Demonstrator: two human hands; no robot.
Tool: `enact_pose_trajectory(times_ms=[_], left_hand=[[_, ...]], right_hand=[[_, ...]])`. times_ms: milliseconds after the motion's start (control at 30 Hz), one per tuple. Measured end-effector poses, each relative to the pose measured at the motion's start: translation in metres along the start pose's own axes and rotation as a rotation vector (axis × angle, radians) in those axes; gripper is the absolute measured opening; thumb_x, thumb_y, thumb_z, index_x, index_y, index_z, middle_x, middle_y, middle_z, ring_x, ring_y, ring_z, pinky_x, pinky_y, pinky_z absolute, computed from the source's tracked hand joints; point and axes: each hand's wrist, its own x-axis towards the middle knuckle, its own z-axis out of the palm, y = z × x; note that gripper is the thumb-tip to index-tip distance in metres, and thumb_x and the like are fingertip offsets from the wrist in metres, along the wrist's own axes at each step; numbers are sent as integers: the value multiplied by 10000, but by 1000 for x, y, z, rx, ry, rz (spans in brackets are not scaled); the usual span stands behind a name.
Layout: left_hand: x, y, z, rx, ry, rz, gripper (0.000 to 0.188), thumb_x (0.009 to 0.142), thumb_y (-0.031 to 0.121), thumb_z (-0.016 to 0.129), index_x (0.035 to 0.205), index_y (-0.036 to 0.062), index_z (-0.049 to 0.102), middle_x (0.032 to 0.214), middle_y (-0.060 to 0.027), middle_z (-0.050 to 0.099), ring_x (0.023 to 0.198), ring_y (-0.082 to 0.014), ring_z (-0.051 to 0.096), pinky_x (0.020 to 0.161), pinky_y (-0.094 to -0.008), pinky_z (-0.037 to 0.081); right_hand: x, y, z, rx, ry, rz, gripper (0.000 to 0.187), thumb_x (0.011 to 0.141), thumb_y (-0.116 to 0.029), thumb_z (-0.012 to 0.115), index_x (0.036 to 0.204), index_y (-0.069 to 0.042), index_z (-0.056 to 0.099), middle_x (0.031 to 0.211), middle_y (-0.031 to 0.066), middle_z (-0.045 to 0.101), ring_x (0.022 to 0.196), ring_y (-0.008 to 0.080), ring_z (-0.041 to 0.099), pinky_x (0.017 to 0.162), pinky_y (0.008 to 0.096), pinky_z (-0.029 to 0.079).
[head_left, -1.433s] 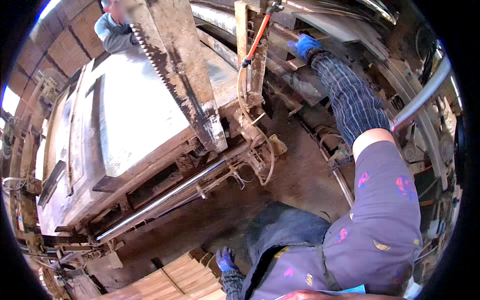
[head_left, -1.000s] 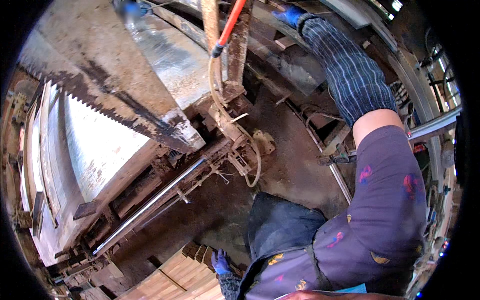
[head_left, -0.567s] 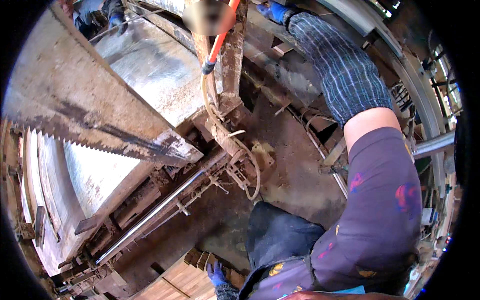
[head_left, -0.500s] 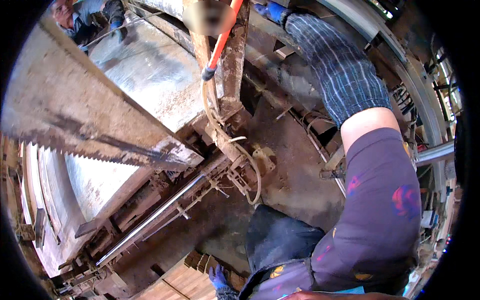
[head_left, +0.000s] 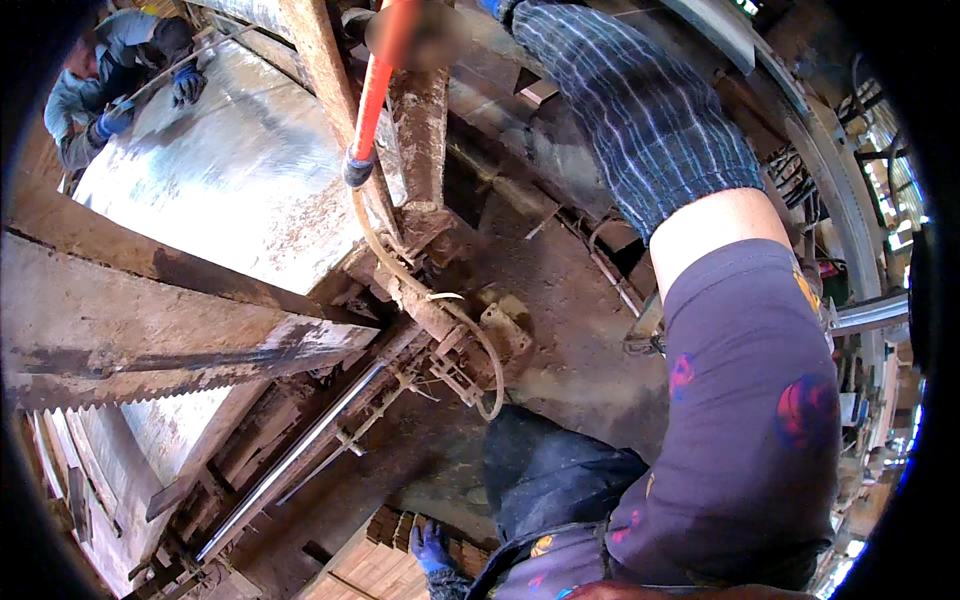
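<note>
My left hand (head_left: pixel 432 549), in a blue glove, lies on the ends of stacked wooden strips (head_left: pixel 380 525) at the bottom, fingers apart and nothing gripped. My right arm, in a striped sleeve cover (head_left: pixel 640 110), reaches far forward to the top edge. Only a sliver of my blue-gloved right hand (head_left: pixel 491 7) shows there; its fingers are cut off, so what it touches is hidden. Left of that arm, an orange pole (head_left: pixel 374 105) runs down to a dark joint, from which a thin pale hose (head_left: pixel 375 240) loops over the machine's rusty fittings.
A broad toothed saw blade (head_left: pixel 180 345) crosses the left side in front of a pale metal surface (head_left: pixel 230 150). Across that surface a person with gloved hands (head_left: pixel 115 118) holds a thin rod. A shiny rail (head_left: pixel 290 460) runs diagonally below. Metal beams (head_left: pixel 860 316) stand at right.
My right hand has shifted left and up, mostly out of the picture. The machine and orange pole sit farther left in view. The other person has come further into view. My left hand stays on the strips.
</note>
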Motion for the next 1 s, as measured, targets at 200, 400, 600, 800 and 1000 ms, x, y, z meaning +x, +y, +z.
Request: enact_pose_trajectory(times_ms=[200,400,600,800,1000], left_hand=[[19,-18,-24,-103,-90,9,562,812,105,607,1314,78,355,1022,-125,576,824,-220,590,648,-306,491],[9,-15,-13,-70,11,-50,572,814,113,607,1324,108,348,1057,-126,580,854,-236,596,658,-327,485],[-3,7,17,-100,-96,-24,495,824,111,611,1278,117,414,917,-57,599,719,-156,575,578,-274,466],[0,1,16,3,-71,-100,469,831,100,606,1264,117,427,873,-34,594,688,-135,560,548,-263,450],[-10,-5,9,10,-93,-57,477,849,114,587,1284,110,392,984,-73,597,827,-186,583,660,-309,476]], right_hand=[[-2,-3,6,6,5,0,539,837,-510,497,1213,-124,532,1181,178,561,1081,314,540,911,382,428],[3,-1,6,0,23,-9,529,840,-503,495,1208,-124,535,1180,176,562,1079,314,541,911,382,428],[6,0,6,0,16,-3,520,843,-496,493,1204,-125,538,1179,174,564,1078,313,542,910,382,429],[10,5,7,-15,28,10,510,846,-489,491,1200,-125,542,1178,172,565,1077,313,543,910,382,430],[17,-5,4,-24,41,14,501,849,-482,488,1195,-125,545,1177,170,566,1075,313,543,909,382,430]])
